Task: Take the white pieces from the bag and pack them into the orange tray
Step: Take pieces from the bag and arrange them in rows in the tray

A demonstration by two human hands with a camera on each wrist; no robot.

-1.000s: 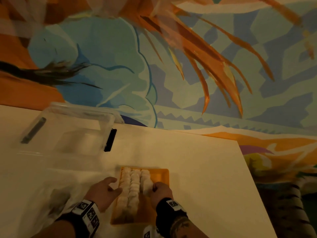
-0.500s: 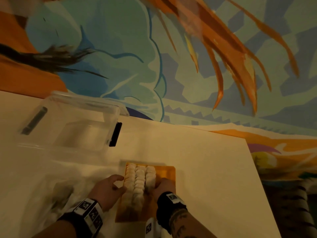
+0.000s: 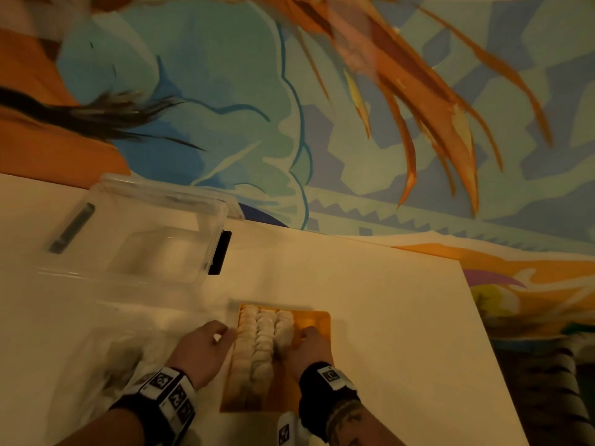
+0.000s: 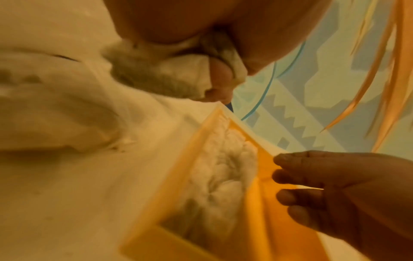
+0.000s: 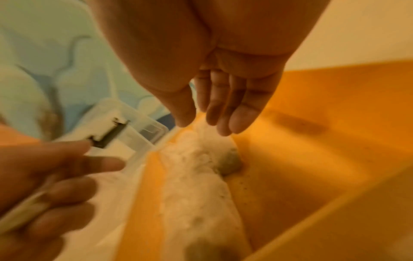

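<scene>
The orange tray [image 3: 317, 321] lies on the table in front of me, with three rows of white pieces [image 3: 262, 344] packed along its left side. My left hand [image 3: 209, 342] is at the tray's left edge, its curled fingers gripping a few white pieces [image 4: 176, 76]. My right hand [image 3: 310, 347] is over the tray just right of the rows, with straight fingers [image 5: 225, 113] pointing down beside the third row and holding nothing. The clear bag [image 3: 96, 371] with more white pieces lies to the left of my left hand.
An open clear plastic box [image 3: 145, 239] with black latches stands behind the bag at the left. The white table [image 3: 386, 333] stretches right of the tray to its edge. A painted wall rises behind the table.
My left hand has closed in on the tray's left edge with its pieces. My right hand stays beside the third row. The head view has tilted slightly.
</scene>
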